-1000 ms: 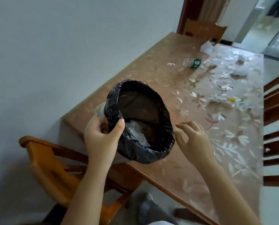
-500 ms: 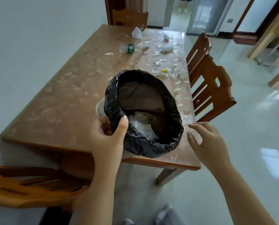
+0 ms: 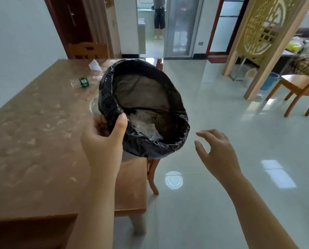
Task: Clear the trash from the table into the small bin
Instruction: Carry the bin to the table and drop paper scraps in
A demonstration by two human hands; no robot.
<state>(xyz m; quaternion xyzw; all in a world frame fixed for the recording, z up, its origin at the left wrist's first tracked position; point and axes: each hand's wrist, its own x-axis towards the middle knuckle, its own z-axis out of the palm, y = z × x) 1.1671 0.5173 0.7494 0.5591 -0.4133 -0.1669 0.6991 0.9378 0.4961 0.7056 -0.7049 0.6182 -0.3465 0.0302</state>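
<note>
My left hand [image 3: 103, 139] grips the near-left rim of the small bin [image 3: 112, 97], which has a black liner and is held tilted toward me above the table's right edge. Crumpled clear plastic and white paper [image 3: 146, 124] lie inside it. My right hand [image 3: 216, 151] hovers to the bin's right over the floor, fingers spread, holding nothing. On the wooden table [image 3: 33, 141], far side, lie a flattened clear bottle with a green label [image 3: 83, 82] and a crumpled white tissue [image 3: 94, 65].
A wooden chair [image 3: 89, 51] stands at the table's far end and another chair back [image 3: 29, 230] is at the near left. A chair [image 3: 301, 90], a blue bucket [image 3: 269, 80] and a carved screen [image 3: 257, 33] stand at the right. Shiny tiled floor [image 3: 213, 105] lies to the right.
The view has swung right and the bin has risen and shifted toward the table's right edge. My right hand moved off the table to hover over the floor.
</note>
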